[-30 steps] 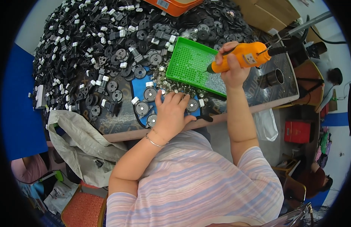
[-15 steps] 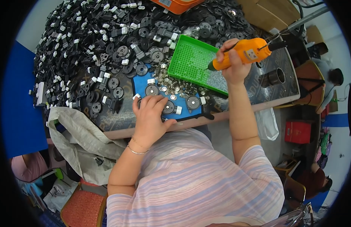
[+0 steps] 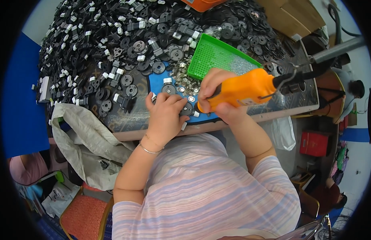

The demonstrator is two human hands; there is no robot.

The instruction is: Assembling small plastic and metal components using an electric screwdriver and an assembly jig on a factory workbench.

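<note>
My right hand (image 3: 219,96) grips an orange electric screwdriver (image 3: 243,88), tilted over the front of the blue mat (image 3: 155,82). Its tip end comes down at a black disc-shaped part with a white end (image 3: 187,109); the fingers hide the exact contact. My left hand (image 3: 163,116) lies over the mat with its finger and thumb at either side of that disc, steadying it. Just beyond the left fingers sits another black disc part (image 3: 168,89) with a white end. Small silver metal caps (image 3: 185,80) lie heaped behind it.
A green perforated tray (image 3: 209,56) holds many tiny screws. Black parts (image 3: 93,52) are piled across the table's left and back. A cardboard box (image 3: 291,18) stands at back right, a metal rod (image 3: 337,49) at right. A pale sack (image 3: 85,140) hangs at the front left edge.
My right hand has brought the screwdriver from above the green tray down and left to the disc part by my left hand. My left hand shifts only slightly; the whole view moved a little.
</note>
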